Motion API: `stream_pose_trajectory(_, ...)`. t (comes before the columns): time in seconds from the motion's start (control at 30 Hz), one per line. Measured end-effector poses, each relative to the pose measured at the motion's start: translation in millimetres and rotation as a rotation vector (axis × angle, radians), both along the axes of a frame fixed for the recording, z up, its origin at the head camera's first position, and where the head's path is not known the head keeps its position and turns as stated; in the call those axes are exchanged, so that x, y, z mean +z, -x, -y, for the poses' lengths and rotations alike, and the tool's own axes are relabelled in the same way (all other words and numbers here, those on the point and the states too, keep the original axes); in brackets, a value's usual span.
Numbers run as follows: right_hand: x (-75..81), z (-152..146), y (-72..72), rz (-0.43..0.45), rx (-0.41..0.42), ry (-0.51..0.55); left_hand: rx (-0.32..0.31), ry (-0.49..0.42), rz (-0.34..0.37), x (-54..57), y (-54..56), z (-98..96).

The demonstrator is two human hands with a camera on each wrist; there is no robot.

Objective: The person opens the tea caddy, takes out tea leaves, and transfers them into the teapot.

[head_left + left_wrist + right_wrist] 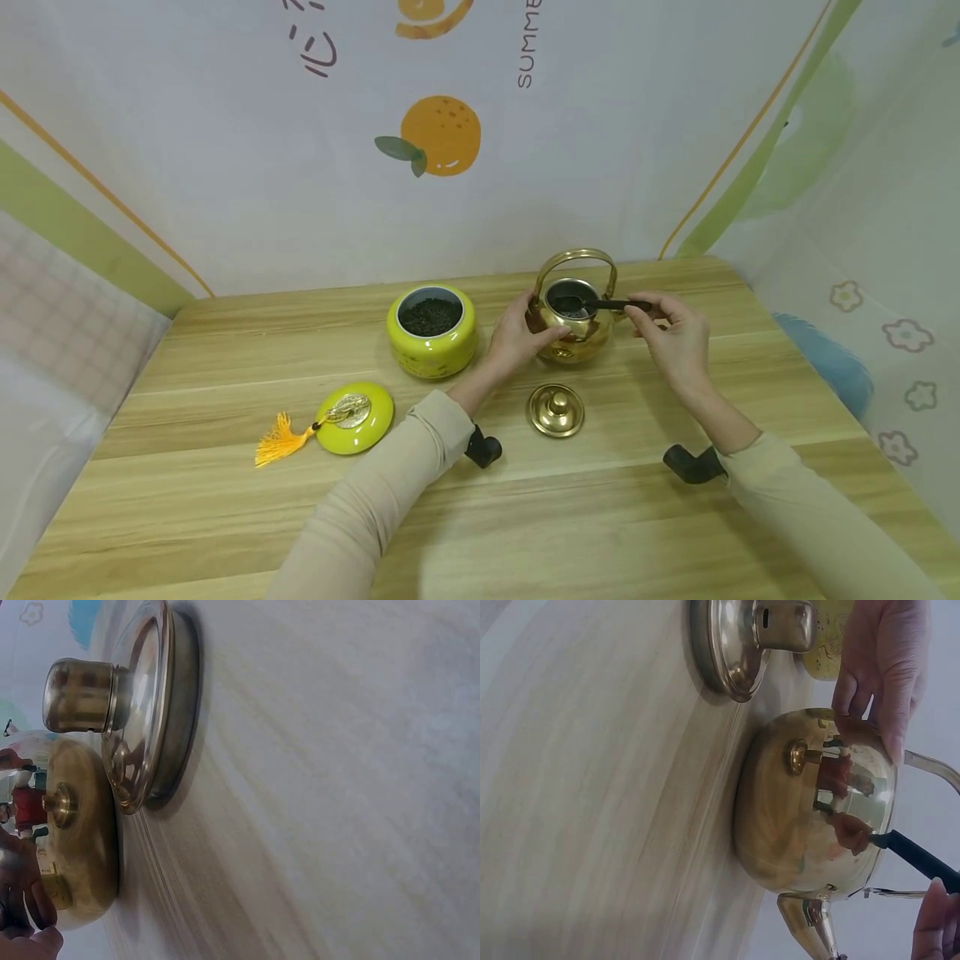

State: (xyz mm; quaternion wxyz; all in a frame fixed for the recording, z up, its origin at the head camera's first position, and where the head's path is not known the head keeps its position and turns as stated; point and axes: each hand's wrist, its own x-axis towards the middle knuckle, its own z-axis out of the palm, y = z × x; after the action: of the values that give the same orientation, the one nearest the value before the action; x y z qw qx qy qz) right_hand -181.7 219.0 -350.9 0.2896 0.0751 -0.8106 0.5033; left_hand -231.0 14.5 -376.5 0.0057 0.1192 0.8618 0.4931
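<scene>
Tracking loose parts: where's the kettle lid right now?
In the head view, the kettle lid lies on the table right of centre, just in front of the gold kettle, right of the yellow lid.

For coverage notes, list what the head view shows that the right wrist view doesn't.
Head only: the yellow lid, its orange tassel, the dark leaves inside the yellow jar, the printed orange.

Right wrist only: the dark slot in the gold lid's knob, the clear reflected figure on the gold teapot.

Both: jar, gold lid, teapot, black-handled utensil, left hand, right hand.
</scene>
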Motion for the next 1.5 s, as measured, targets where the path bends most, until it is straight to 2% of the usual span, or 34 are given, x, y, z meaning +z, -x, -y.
stream_pose_trajectory(0.33, 1.2, -2, -6.1, -0.009, -0.006, 0.010, -0.013, -0.023, 0.008, 0.7, -2.4, -2.0)
stream_pose_trajectory(0.53, 11.4, -1, -17.9, 0.009, 0.001, 0.076, -0.017, -0.040, 0.022, 0.7, -3.4, -1.6)
stream_pose_trajectory(0.67, 15.3, -4, -24.7, 0.025, 0.028, 0.208, -0.010, -0.041, 0.034, 1.0, -4.0, -0.7)
stream_pose_trajectory(0.93, 6.1, -27, -33.0, 0.007, 0.101, 0.597, -0.012, -0.055, 0.034, 0.5, -2.5, 2.4)
stream_pose_trajectory(1.13, 3.5, -48, -41.2, -0.025, 0.036, 0.868, -0.018, -0.065, 0.021, 2.4, -0.8, 3.6)
stream_pose_trajectory(1.23, 1.3, -59, -42.7, 0.009, 0.004, 0.993, -0.017, -0.063, 0.011, 2.3, 0.5, 3.7)
stream_pose_trajectory(1.33, -2.4, -70, -44.2, 0.077, 0.001, 1.070, -0.018, -0.057, 0.000, 1.4, 2.0, 2.7)
stream_pose_trajectory(1.5, -11.8, -82, -45.8, 0.168, -0.007, 1.116, -0.028, -0.048, -0.001, 1.2, 1.8, 0.0)
